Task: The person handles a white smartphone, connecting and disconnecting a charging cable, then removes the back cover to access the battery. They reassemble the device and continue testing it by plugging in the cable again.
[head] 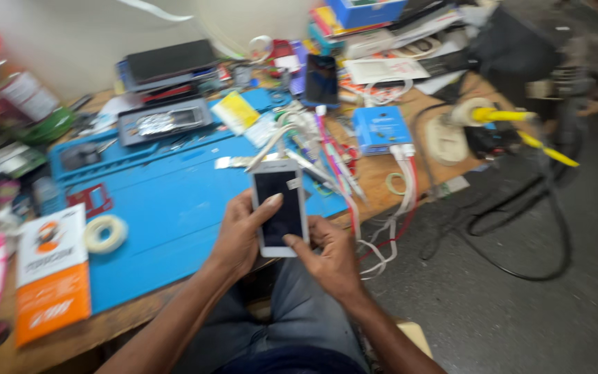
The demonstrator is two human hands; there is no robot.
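2 hands: left hand (238, 235), right hand (332, 255) grip white phone (279, 206).

Dark-screened white phone (279, 208); orange-white box (51, 272) left; blue box (380, 128).

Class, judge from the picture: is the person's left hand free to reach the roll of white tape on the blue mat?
Probably not as things stand: the left hand grips the white phone with the right hand. The tape roll lies uncovered on the blue mat, path unobstructed.
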